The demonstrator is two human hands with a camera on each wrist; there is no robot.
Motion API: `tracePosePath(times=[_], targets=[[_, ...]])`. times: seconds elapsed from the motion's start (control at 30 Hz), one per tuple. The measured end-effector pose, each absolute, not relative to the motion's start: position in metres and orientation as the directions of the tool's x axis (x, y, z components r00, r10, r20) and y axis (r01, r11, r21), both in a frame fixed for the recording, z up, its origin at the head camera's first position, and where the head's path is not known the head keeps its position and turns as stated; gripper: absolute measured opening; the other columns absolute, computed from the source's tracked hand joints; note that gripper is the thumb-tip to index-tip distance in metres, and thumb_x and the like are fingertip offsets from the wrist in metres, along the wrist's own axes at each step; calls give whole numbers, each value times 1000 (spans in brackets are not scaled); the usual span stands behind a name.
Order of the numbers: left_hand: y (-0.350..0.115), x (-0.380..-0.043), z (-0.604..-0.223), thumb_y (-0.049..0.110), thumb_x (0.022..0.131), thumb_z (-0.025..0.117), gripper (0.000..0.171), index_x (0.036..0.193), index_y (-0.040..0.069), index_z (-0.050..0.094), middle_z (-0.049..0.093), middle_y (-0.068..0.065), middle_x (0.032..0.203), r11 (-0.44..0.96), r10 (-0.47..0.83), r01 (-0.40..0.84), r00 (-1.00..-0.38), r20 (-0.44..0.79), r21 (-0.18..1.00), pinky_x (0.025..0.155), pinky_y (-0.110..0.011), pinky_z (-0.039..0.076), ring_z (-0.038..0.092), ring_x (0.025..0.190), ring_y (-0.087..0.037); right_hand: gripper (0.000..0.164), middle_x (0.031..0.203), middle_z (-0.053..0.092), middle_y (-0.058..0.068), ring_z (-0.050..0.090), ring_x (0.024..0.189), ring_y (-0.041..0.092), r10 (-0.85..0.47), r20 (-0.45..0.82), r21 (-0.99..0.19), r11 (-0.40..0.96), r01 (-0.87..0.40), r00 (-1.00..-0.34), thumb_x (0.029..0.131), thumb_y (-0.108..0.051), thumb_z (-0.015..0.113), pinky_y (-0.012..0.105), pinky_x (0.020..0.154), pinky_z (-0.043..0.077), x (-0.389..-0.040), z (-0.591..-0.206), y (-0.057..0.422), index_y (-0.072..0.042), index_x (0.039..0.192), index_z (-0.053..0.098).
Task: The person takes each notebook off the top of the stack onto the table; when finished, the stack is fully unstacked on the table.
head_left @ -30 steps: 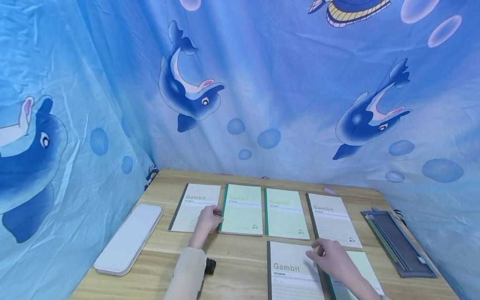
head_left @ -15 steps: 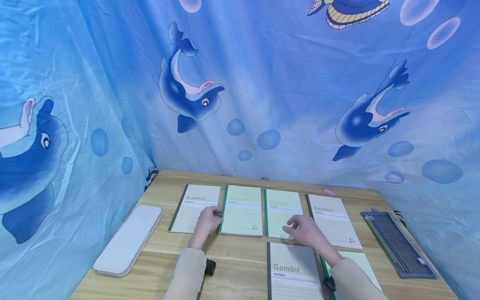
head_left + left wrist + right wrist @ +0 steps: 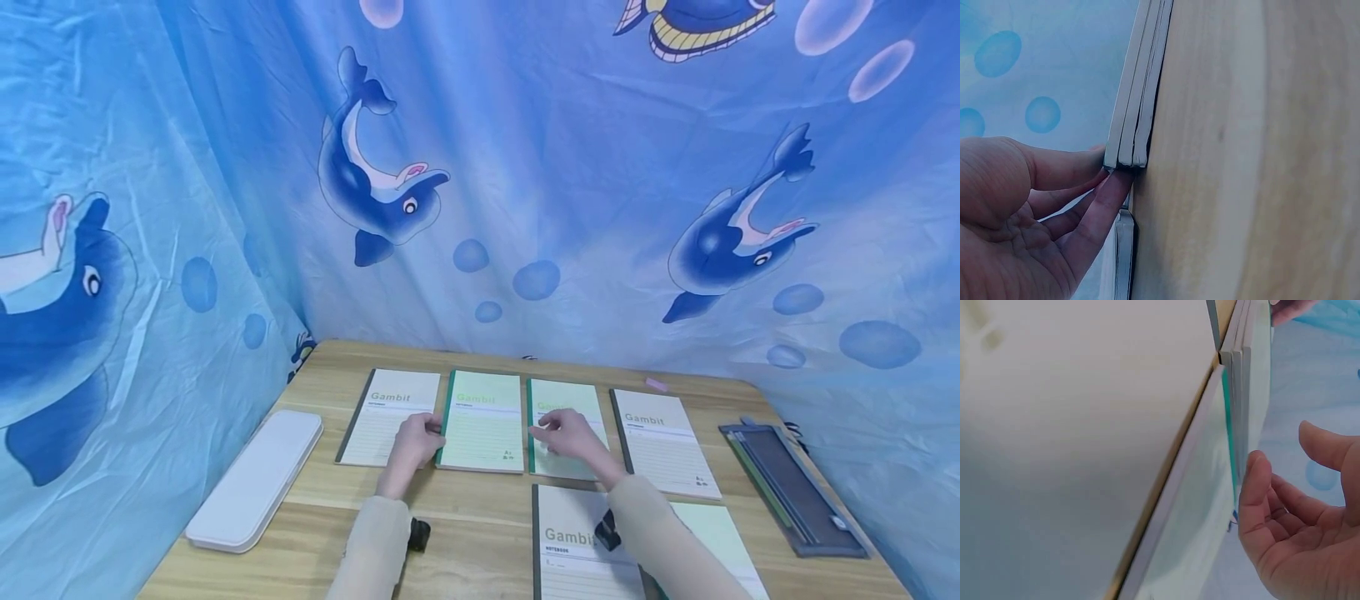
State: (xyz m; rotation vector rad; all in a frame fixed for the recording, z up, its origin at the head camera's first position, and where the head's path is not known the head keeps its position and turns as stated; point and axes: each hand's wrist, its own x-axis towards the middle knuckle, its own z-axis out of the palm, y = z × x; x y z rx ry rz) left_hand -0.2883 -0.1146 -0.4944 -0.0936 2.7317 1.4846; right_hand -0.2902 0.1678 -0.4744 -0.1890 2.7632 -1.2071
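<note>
Head view: green-spined Gambit notebook stack [image 3: 486, 425] between left hand [image 3: 415, 439] and right hand [image 3: 566, 433]

It lies at 6 o'clock. The left hand's bent fingers touch its 9 o'clock edge; whether they pinch, I cannot tell. At its 3 o'clock the right hand, thumb spread from fingers, grips nothing above another green-spined notebook [image 3: 577, 395].

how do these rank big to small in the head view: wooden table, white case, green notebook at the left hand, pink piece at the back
1. Wooden table
2-3. White case and green notebook: too alike to rank
4. Pink piece
</note>
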Motion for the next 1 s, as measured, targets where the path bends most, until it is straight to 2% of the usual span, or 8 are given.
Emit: tracePosePath(times=[0.27,0.67,0.8,1.0], targets=[[-114,-289,-496,-7,82,68,38,119,-9,63,67,-14,102,540,-30,-62,-998,-55,840,86,-41,56,65,96,-28,43,90,66,8,65,68,17,-155,-68,-760,648,-50,-986,95,-29,68,32,63,55,-302,-484,152,7,118,65],[-115,-289,-495,-6,82,68,38,119,-8,64,67,-14,102,541,-39,-68,-998,-56,838,85,-41,56,65,96,-28,39,57,57,3,62,54,15,-110,-44,-749,661,-40,-993,94,-26,70,28,57,51,-308,-489,132,7,115,67],[-115,-289,-495,-6,82,68,38,120,-8,64,67,-14,102,535,-39,-70,-998,-58,842,84,-40,56,65,96,-27,32,53,53,1,64,54,15,-99,-37,-753,657,-38,-994,92,-26,72,28,55,53,-310,-491,128,3,103,72],[-115,-289,-496,-6,83,68,37,119,-9,64,67,-14,102,536,-32,-67,-998,-59,842,83,-40,56,65,95,-28,26,56,61,3,65,53,16,-108,-19,-750,659,-57,-994,90,-27,74,29,53,52,-310,-493,127,-2,83,72]])
